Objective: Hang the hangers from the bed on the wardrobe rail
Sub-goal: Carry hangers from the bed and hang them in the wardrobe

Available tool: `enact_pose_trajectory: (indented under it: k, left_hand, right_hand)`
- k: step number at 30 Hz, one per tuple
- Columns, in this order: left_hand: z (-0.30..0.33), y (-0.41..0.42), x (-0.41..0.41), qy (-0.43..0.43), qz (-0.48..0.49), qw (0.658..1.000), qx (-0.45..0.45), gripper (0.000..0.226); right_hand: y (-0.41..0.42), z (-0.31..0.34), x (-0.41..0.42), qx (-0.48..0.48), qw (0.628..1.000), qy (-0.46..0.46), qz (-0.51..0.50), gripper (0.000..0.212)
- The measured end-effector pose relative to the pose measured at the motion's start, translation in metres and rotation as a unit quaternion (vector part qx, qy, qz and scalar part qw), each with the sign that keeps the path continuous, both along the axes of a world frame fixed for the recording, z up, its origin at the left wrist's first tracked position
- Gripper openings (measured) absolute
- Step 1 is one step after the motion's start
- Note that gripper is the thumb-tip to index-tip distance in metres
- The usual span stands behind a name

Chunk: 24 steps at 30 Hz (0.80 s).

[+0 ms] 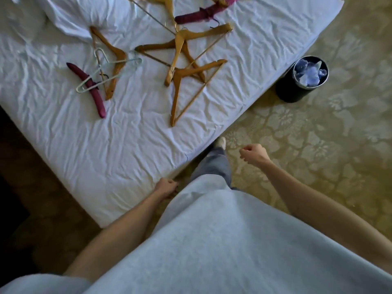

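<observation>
Several hangers lie scattered on the white-sheeted bed point(118, 149). Wooden hangers point(186, 73) overlap in a heap at the middle, and another wooden hanger point(112, 58) lies to the left. A maroon padded hanger point(89, 88) rests beside a pale wire hanger point(101, 75). A second maroon hanger point(203, 13) lies at the top. My left hand point(166, 186) hangs by the bed's near corner, fingers loosely curled, holding nothing. My right hand point(253, 154) hovers over the carpet, also loosely curled and empty. The wardrobe rail is out of view.
A black waste bin point(297, 90) with pale wrappers inside stands on the patterned carpet point(318, 145) right of the bed. A rumpled white pillow point(70, 15) lies at the top left. Dark floor lies left of the bed. My leg and shoe point(219, 142) point toward the bed edge.
</observation>
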<state>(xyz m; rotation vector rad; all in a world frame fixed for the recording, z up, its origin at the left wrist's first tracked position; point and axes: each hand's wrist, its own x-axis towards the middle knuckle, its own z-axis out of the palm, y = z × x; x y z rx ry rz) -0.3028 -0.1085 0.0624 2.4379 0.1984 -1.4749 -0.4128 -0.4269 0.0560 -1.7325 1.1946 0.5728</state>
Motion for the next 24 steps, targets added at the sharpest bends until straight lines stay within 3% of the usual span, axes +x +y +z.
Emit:
enact_pose_trajectory:
  k: [10,17,24]
  left_hand:
    - [-0.041,-0.116,0.086,0.051,0.107,0.993,-0.012,0.024]
    - [-0.036,-0.263,0.181,0.044,0.106,0.991,-0.066,0.024]
    - [-0.037,-0.371,0.259,0.023,0.146,0.981,-0.123,0.022]
  right_hand:
    - [-0.118,-0.011,0.155,0.004,0.993,0.019,0.112,0.032]
    - [-0.228,-0.004,0.181,-0.015,0.988,0.087,0.125,0.018]
    - [-0.311,-0.017,0.220,-0.028,0.975,0.139,0.170,0.018]
